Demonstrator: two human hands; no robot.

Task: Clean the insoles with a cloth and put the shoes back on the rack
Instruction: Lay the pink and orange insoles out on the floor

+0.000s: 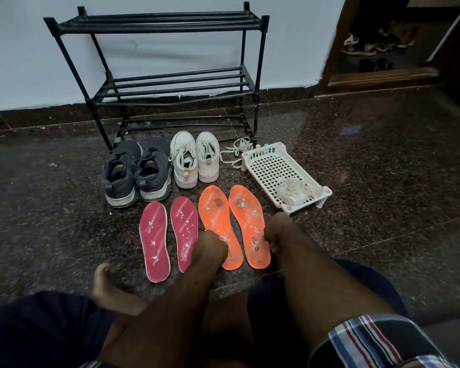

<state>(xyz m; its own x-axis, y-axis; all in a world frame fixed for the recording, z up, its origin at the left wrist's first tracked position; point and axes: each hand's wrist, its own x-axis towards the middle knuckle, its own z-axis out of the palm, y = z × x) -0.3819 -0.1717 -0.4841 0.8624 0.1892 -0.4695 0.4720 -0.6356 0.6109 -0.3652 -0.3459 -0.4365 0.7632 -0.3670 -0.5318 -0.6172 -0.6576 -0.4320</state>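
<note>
The rack [170, 75] stands against the wall. Just before it sit two pairs of shoes [136, 173] [194, 159]; loose laces [235, 151] and a basket [279, 171] lie before its right end. Four insoles [205, 235] lie before the shoes.

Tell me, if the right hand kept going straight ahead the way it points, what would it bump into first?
Probably the white basket. The right hand points up-frame toward its near corner, beside the orange insole; depth is hard to judge.

Bare forearms, plaid sleeve [367, 341] striped blue, red and white on black, dark navy trousers [32, 330], bare foot [106, 285]
</note>
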